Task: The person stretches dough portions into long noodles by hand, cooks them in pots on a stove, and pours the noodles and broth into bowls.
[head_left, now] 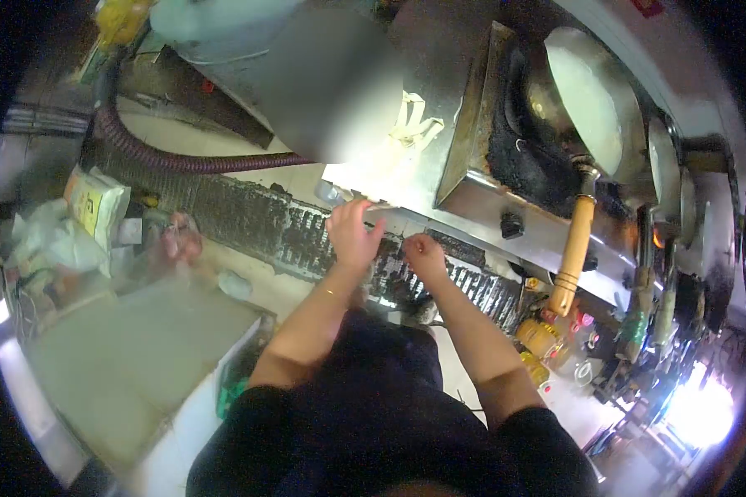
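Near the centre of the head view, my left hand (354, 234) reaches to the edge of a steel counter (452, 137). Its thumb stands apart from the fingers, and I see nothing in it. To its right, my right hand (424, 255) is curled beside the counter's front edge, fingertips pressed together; whatever they may hold is too small to make out. Pale strips (413, 124) lie on the counter above my hands. A round grey blur hides the part of the scene just left of them.
A wok (593, 103) with whitish liquid sits on the stove at the right, its wooden handle (574, 253) pointing toward me. A ribbed hose (199, 163) crosses the upper left. Below are a floor grate (294, 236) and yellow containers (539, 338). Bags (95, 207) lie left.
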Motion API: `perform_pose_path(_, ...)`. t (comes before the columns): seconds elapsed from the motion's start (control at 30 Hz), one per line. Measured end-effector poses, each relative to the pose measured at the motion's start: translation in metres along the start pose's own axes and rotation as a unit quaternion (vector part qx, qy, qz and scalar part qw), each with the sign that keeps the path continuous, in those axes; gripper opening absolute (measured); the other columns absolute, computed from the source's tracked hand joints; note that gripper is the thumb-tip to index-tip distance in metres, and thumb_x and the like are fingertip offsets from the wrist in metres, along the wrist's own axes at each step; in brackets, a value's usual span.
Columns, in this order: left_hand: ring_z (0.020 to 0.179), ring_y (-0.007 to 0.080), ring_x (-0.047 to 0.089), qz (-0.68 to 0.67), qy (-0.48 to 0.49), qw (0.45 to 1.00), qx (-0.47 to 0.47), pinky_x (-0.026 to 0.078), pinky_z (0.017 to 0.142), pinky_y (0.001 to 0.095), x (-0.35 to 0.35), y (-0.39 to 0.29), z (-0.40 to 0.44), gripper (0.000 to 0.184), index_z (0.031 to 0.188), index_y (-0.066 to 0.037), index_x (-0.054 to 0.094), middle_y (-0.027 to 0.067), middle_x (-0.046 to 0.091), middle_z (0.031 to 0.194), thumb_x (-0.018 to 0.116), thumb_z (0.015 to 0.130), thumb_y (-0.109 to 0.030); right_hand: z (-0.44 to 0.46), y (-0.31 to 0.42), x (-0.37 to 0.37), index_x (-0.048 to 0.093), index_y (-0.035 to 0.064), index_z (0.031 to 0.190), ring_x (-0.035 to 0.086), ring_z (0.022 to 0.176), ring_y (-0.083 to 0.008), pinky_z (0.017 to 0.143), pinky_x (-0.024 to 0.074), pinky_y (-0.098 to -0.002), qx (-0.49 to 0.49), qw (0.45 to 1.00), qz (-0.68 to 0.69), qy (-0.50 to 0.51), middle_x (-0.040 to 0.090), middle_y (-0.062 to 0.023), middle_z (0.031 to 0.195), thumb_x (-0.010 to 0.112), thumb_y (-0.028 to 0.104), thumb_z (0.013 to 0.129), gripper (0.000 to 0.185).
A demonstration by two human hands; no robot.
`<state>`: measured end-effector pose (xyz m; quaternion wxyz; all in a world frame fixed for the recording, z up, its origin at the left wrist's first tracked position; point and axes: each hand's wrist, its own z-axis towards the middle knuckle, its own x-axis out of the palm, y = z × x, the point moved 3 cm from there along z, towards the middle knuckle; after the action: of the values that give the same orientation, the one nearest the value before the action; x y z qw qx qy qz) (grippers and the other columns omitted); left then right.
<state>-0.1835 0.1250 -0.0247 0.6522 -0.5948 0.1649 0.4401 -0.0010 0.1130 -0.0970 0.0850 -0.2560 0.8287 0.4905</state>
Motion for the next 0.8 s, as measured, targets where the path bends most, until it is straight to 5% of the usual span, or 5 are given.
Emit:
perform_pose_path(0.3, 0.089, 0.0238, 0.055, -0.056, -0.032, 0.997, 0.052, 0.032, 0.085, 0.0372, -0.033, 0.006, -0.002, 0.01, 0.072, -0.015, 0.057, -0.0016, 0.062, 0.078, 0.065, 0.066, -0.012, 0.062, 0.049, 0.057, 0.063, 0.0031, 0.102, 0.063, 0.086, -0.0184, 0.072, 0.0498, -0.0331, -0.288, 0.957, 0.03, -0.027, 0.066, -0.0104, 0.092, 0.067, 0.016, 0.076, 0.029)
perform_pose_path(0.4, 0.083, 0.0207, 0.057, -0.181, 0.064, 0.98, 0.052, 0.037, 0.08, 0.0331, -0.074, -0.011, 0.01, 0.007, 0.071, -0.012, 0.056, 0.0019, 0.061, 0.076, 0.062, 0.069, -0.009, 0.049, 0.082, 0.05, 0.062, 0.0041, 0.106, 0.063, 0.089, -0.0277, 0.083, 0.0472, -0.036, -0.151, 0.974, 0.121, 0.115, 0.065, -0.0133, 0.098, 0.067, 0.012, 0.074, 0.033)
perform_pose_path(0.43, 0.076, 0.0169, 0.057, -0.382, 0.167, 0.903, -0.104, 0.042, 0.072, 0.0285, -0.073, -0.008, 0.011, 0.006, 0.073, -0.009, 0.055, 0.005, 0.06, 0.074, 0.058, 0.073, -0.004, 0.047, 0.075, 0.053, 0.063, 0.0061, 0.106, 0.063, 0.09, -0.022, 0.085, 0.0475, -0.0345, -0.144, 0.979, 0.096, 0.109, 0.067, -0.0105, 0.097, 0.063, 0.01, 0.077, 0.029)
perform_pose_path(0.6, 0.082, 0.0178, 0.059, -0.659, 0.238, 0.688, -0.19, 0.047, 0.074, 0.0314, -0.142, -0.066, 0.092, 0.019, 0.1, -0.007, 0.051, 0.0066, 0.06, 0.09, 0.055, 0.081, -0.008, 0.002, 0.116, 0.044, 0.057, -0.0006, 0.112, 0.058, 0.096, -0.0161, 0.086, 0.0442, -0.0312, -0.07, 0.918, 0.341, 0.188, 0.062, -0.009, 0.108, 0.053, 0.008, 0.084, 0.029)
perform_pose_path(0.8, 0.087, 0.0203, 0.061, -0.649, 0.233, 0.723, -0.037, 0.048, 0.076, 0.0326, -0.231, -0.144, 0.191, 0.028, 0.112, -0.004, 0.048, 0.0133, 0.062, 0.099, 0.052, 0.086, -0.013, -0.025, 0.156, 0.036, 0.054, -0.001, 0.11, 0.055, 0.085, -0.0098, 0.077, 0.0438, -0.0256, -0.037, 0.913, 0.37, 0.17, 0.061, -0.0039, 0.098, 0.055, 0.006, 0.084, 0.027)
